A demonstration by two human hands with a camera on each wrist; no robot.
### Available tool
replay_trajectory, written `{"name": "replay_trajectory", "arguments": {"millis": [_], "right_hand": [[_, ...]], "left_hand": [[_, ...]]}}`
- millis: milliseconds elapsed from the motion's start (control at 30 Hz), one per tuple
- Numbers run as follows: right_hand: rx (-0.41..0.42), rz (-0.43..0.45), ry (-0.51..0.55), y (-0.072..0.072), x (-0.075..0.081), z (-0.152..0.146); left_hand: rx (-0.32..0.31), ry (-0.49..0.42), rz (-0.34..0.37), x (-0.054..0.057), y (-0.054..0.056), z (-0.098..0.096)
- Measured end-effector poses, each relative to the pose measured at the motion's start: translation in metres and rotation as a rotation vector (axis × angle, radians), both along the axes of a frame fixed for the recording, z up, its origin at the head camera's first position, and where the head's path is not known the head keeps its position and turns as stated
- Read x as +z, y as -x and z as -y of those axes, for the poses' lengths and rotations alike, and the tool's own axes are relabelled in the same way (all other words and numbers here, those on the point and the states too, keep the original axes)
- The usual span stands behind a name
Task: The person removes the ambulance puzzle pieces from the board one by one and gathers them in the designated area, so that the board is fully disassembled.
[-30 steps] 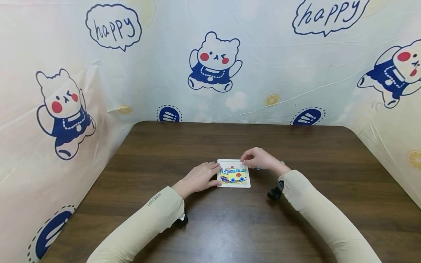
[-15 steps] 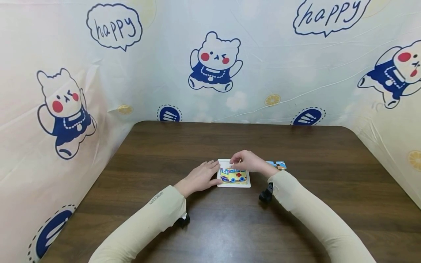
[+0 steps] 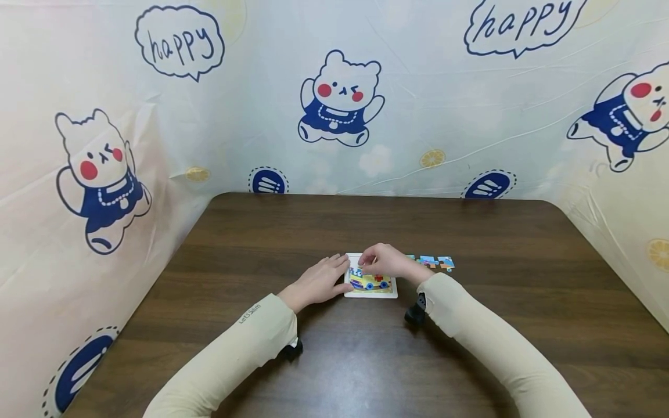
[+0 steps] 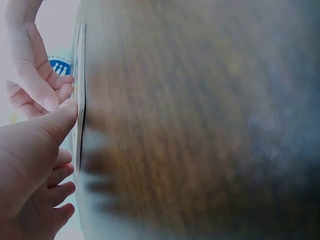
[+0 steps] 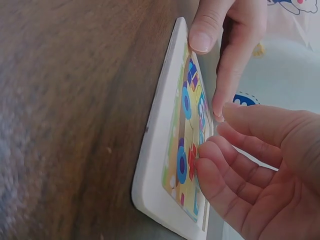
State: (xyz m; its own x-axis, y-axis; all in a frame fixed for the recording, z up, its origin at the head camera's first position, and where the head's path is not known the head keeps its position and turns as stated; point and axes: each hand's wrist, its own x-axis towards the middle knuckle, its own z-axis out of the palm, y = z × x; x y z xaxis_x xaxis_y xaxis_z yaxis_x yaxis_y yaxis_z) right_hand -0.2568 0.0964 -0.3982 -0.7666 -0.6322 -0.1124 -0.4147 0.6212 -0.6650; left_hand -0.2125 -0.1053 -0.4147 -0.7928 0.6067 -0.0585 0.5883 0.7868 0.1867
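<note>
A white-framed jigsaw puzzle (image 3: 371, 295) with a yellow ambulance picture lies flat at mid-table. My left hand (image 3: 320, 281) rests along its left edge. The thumb touches the near-left corner and the other fingers stretch toward the far-left corner. Over the upper part of the board, my right hand (image 3: 388, 261) pinches a small puzzle piece, mostly hidden by the fingers. The right wrist view shows the curled fingers (image 5: 207, 175) of that hand close against the picture. Loose blue puzzle pieces (image 3: 428, 261) lie in a row to the right, the nearest partly covered by the right hand.
The brown wooden table (image 3: 334, 360) extends around the puzzle on every side. A pale cloth with cartoon bears (image 3: 340, 104) hangs behind and beside it. Dark wrist cameras (image 3: 415, 313) sit under the sleeve cuffs.
My right hand has moved left across the board from its upper-right corner, uncovering the loose pieces on the right. The left hand stays nearly still at the left edge.
</note>
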Motion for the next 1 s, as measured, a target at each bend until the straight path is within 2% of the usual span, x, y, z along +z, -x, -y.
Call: {"name": "replay_trajectory", "arguments": {"millis": [1000], "right_hand": [[-0.066, 0.042, -0.082, 0.0, -0.002, 0.012]], "left_hand": [[0.013, 0.039, 0.023, -0.001, 0.0, -0.002]]}}
